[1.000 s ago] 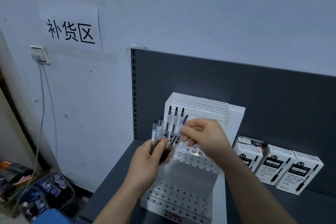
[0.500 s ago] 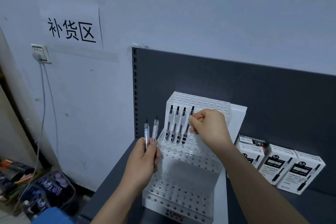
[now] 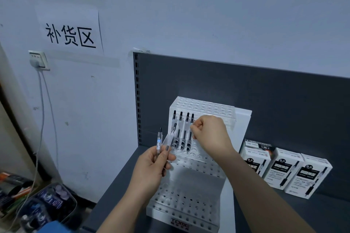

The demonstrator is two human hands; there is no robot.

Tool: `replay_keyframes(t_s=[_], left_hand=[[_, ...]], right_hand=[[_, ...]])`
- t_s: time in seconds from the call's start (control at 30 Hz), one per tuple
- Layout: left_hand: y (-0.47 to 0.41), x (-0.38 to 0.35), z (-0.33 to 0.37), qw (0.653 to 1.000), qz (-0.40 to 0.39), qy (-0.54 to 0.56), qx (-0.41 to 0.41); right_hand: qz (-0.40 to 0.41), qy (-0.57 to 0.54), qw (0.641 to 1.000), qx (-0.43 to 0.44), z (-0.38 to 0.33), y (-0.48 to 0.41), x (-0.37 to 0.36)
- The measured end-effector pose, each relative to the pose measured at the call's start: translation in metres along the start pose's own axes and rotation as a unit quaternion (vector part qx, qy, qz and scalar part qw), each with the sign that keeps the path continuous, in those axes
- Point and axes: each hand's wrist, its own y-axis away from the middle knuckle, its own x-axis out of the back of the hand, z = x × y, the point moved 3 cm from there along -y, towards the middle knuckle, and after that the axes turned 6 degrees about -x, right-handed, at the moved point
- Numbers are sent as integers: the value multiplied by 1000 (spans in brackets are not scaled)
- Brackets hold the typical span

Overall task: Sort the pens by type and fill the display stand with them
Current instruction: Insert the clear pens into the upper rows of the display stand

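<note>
Pens in the left hand (image 3: 151,166), what changed?

– Fewer now. A second ago it gripped a thicker bunch and the right hand was drawing one out. Now two: an upright pen (image 3: 159,143) and a tilted pen (image 3: 170,138), with the hand curled round their lower barrels. The tilted one has swung toward the display stand (image 3: 189,204), and its top overlaps the stand's left edge.

Stand position?

– Left end of the shelf (image 3: 331,217), against the back panel. The row on the middle tier went from three to four. The fourth pen (image 3: 192,119) now sits upright in its hole, level with the other three (image 3: 180,119) and just beside them.

Right hand (image 3: 210,134)?

– Fingers (image 3: 195,128) pinch the fourth pen's upper barrel, and the rest of the hand is curled. Not let go yet.

Meaning for the task?

– One more pen placed, all looking like the same clear type. The row fills from the stand's left side and most holes are bare, so it's early, I'd say. My guess for the next move: release, then take the tilted pen. It's near those fingers on their left, apart from them, with the seated row between.

Further right?

– Pen boxes (image 3: 284,170) along the shelf's back edge, right of the stand. Nobody's touching them.
</note>
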Motion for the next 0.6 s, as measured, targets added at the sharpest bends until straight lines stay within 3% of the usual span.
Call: replay_keyframes(t_s=[0.17, 0.3, 0.4, 0.5, 0.6], left_hand=[[3, -4, 3, 1000, -4, 21, -16], [4, -10, 5, 999, -5, 33, -25], [5, -16, 5, 999, -24, 23, -28], [4, -17, 7, 999, -25, -3, -39], [3, -11, 11, 999, -2, -9, -48]], right_hand=[[-6, -68, 997, -47, 11, 6, 3], [-94, -278, 952, -87, 6, 28, 2], [-132, -305, 939, -87, 2, 35, 1], [-101, -330, 933, -101, 9, 33, 18], [8, -352, 930, -102, 22, 24, 51]])
